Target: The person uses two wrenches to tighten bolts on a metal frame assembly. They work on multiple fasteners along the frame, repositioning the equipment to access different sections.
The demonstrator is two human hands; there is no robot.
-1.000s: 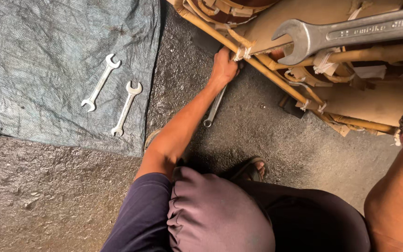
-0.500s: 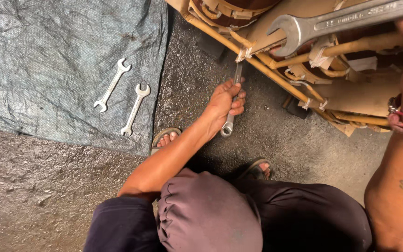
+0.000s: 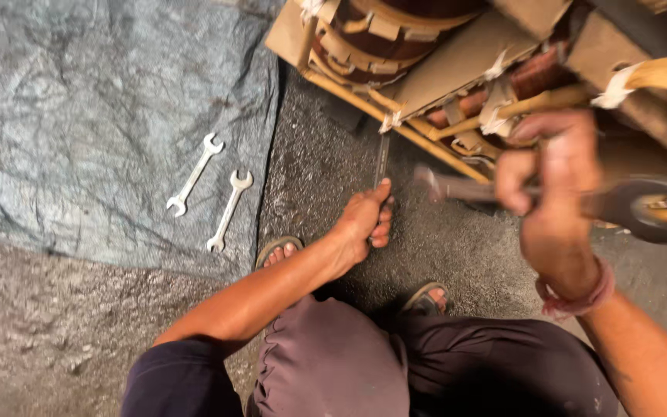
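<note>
My left hand (image 3: pixel 360 224) grips the lower end of a slim wrench (image 3: pixel 382 158) whose upper end sits on a bolt at the yellow frame bar (image 3: pixel 364 96) of a large wound-coil machine (image 3: pixel 395 38). My right hand (image 3: pixel 553 193) is closed around the handle of a big grey wrench (image 3: pixel 634 205), held close to the camera and blurred, its head lying over the machine's right side. Both hands are at the lower edge of the machine.
Two silver double-ended wrenches (image 3: pixel 194 174) (image 3: pixel 229 210) lie side by side on a grey-blue tarp (image 3: pixel 79 116) at the left. The floor (image 3: pixel 63 347) is rough dark concrete. My sandalled feet (image 3: pixel 279 251) (image 3: pixel 426 297) and bent knees fill the bottom.
The view has shifted so the machine sits higher right. My right hand has brought the big wrench down across the frame. My left hand stays on the slim wrench.
</note>
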